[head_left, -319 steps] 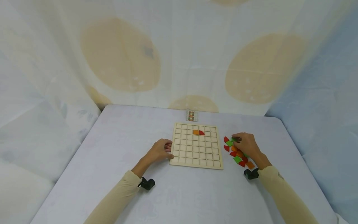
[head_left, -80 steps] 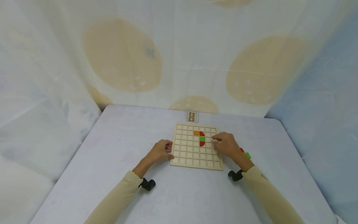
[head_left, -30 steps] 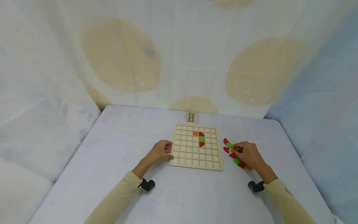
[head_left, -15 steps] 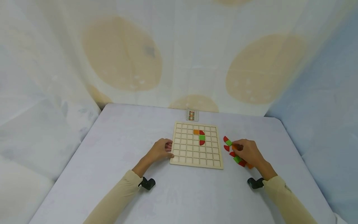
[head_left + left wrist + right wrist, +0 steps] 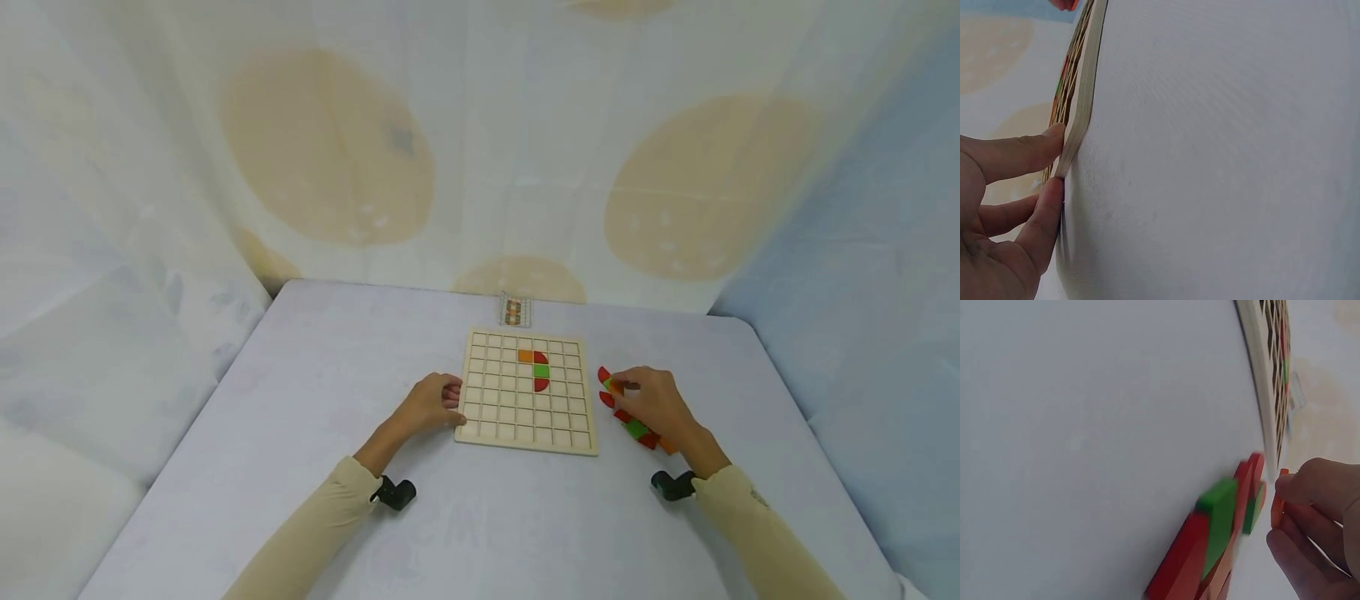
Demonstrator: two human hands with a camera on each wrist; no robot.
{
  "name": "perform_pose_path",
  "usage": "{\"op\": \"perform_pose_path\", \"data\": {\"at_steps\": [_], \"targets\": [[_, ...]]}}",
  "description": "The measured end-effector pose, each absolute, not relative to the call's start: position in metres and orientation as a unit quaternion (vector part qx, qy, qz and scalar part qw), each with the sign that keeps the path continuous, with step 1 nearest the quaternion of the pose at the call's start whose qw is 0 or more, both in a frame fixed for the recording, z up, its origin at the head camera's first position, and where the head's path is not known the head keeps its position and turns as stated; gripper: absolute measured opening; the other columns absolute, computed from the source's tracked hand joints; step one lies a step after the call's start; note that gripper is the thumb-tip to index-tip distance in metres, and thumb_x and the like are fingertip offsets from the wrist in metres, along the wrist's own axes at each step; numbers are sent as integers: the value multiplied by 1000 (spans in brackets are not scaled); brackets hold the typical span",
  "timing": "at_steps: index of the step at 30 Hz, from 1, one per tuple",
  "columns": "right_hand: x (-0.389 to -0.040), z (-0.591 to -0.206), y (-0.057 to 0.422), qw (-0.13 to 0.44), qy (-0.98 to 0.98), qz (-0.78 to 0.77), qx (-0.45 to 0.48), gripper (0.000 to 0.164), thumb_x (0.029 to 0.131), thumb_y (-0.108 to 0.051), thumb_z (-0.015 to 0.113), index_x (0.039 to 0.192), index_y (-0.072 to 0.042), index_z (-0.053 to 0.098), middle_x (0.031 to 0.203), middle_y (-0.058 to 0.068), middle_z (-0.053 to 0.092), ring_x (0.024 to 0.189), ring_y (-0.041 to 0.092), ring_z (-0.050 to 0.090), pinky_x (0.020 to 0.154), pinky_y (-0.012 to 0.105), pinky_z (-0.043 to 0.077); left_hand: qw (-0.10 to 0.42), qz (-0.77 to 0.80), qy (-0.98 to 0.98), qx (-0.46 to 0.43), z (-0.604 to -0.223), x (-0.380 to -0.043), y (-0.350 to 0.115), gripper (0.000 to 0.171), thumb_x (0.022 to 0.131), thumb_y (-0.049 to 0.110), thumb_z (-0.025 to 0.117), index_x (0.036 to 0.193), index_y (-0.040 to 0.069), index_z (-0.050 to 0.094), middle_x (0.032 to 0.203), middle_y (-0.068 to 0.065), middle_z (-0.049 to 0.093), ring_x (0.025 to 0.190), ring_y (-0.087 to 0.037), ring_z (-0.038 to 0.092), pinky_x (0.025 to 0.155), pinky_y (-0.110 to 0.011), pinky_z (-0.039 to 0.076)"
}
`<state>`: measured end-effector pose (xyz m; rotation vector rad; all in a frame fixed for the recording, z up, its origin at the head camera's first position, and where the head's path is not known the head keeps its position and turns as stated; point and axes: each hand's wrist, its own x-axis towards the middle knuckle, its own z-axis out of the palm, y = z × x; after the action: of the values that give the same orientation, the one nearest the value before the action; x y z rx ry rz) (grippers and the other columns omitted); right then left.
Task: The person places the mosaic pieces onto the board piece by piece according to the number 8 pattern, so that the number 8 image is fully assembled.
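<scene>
My left hand (image 5: 423, 408) grips the left edge of a pale wooden grid board (image 5: 498, 427); in the left wrist view its fingertips lie right at the board's rim (image 5: 1082, 112). On the board sit an orange square tile (image 5: 526, 356), a red quarter-round tile (image 5: 541, 358), a green square tile (image 5: 542, 372) and another red quarter-round tile (image 5: 541, 385). Between thumb and fingers, my right hand (image 5: 655, 404) pinches an orange tile (image 5: 1278, 503), held above the loose tiles right of the board. Part of that pile is hidden beneath the hand.
Several loose tiles lie on the white table, among them a green one (image 5: 637, 428), a red one (image 5: 606, 400) and an orange one (image 5: 667, 447). Behind the board stands a small folded pattern card (image 5: 515, 311). A patterned curtain (image 5: 525, 167) surrounds the table.
A green tile and a second red one have joined the board over the last ten seconds. Lately my right hand has picked an orange tile from the pile and lifted it. My left hand stays put.
</scene>
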<state>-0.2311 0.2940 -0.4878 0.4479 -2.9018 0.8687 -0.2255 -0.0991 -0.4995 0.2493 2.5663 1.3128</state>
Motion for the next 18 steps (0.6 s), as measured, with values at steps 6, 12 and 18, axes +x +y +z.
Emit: {"op": "perform_pose_path", "data": {"at_steps": [6, 12, 18], "targets": [[-237, -483, 265, 47, -941, 288, 169, 31, 83, -10, 77, 111, 2, 71, 107, 16, 69, 95, 30, 66, 82, 46, 56, 124, 448, 881, 89, -501, -226, -100, 64, 70, 1, 86, 126, -6, 55, 102, -7, 57, 92, -17, 59, 80, -21, 53], [-245, -483, 233, 51, -933, 292, 204, 32, 82, -11, 79, 111, 1, 72, 104, 12, 70, 94, 26, 66, 82, 42, 56, 125, 449, 880, 88, -501, -225, -98, 64, 70, 0, 86, 126, -6, 56, 101, -7, 57, 92, -17, 59, 80, -22, 53], [-250, -482, 207, 54, -923, 292, 245, 26, 81, -9, 79, 106, -1, 74, 100, 9, 72, 91, 23, 66, 79, 37, 57, 126, 446, 881, 94, -501, -226, -94, 64, 70, 0, 86, 126, -6, 56, 101, -6, 57, 93, -17, 58, 80, -21, 53]]}}
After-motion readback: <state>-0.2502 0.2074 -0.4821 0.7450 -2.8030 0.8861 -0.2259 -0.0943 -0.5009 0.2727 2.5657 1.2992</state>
